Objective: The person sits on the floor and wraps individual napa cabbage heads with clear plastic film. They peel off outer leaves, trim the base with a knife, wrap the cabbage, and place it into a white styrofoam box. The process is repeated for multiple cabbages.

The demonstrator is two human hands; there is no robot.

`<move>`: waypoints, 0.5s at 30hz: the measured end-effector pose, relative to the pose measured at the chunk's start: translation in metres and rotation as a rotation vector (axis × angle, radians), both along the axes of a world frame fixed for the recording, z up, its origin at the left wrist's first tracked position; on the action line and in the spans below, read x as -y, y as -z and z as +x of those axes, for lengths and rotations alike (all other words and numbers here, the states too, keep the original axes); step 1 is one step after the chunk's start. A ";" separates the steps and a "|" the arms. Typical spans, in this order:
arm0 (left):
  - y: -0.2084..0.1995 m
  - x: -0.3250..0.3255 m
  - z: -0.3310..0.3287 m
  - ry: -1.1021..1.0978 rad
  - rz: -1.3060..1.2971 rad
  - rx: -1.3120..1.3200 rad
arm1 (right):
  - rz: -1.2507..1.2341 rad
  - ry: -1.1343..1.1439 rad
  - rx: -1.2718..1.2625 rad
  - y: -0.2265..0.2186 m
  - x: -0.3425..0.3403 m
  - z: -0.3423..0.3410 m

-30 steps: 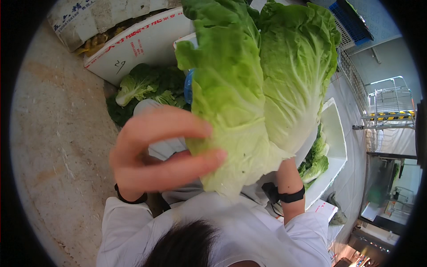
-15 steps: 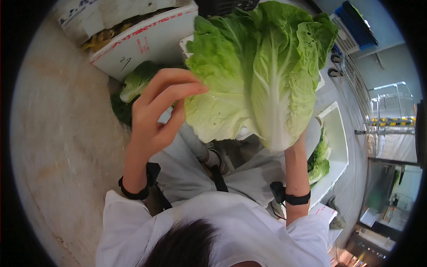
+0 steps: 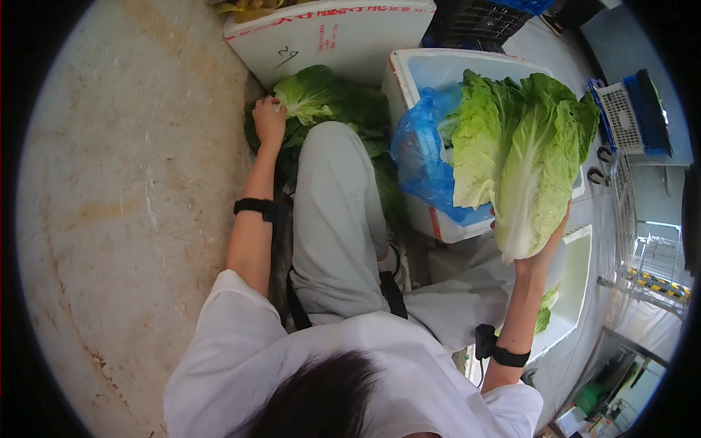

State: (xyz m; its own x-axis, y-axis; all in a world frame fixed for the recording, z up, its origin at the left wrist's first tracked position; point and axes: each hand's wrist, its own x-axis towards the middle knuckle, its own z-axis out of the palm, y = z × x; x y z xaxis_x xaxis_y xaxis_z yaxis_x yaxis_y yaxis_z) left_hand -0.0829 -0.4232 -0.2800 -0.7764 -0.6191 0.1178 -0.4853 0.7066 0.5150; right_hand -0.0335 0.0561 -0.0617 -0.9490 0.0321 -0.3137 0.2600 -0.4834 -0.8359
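My right hand holds a green Chinese cabbage from below, over the right side of my lap. Its pale stem end points toward me and the leaves spread away; most of my fingers are hidden behind it. My left hand reaches out to the far left, fingers curled on the pale end of a loose cabbage leaf. That leaf lies on a heap of dark green leaves on the floor, beside my left knee.
A white foam box lined with a blue plastic bag stands beyond my knees. Another white box is at the far left, near a black crate. At my right, a white foam box contains some greens.
My left hand has moved from beside the cabbage down to the leaf heap. My right hand has carried the cabbage to the right and lower. The view has shifted left.
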 end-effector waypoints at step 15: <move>0.055 0.050 -0.105 0.117 -0.322 0.371 | -0.020 -0.006 -0.007 -0.004 0.004 -0.007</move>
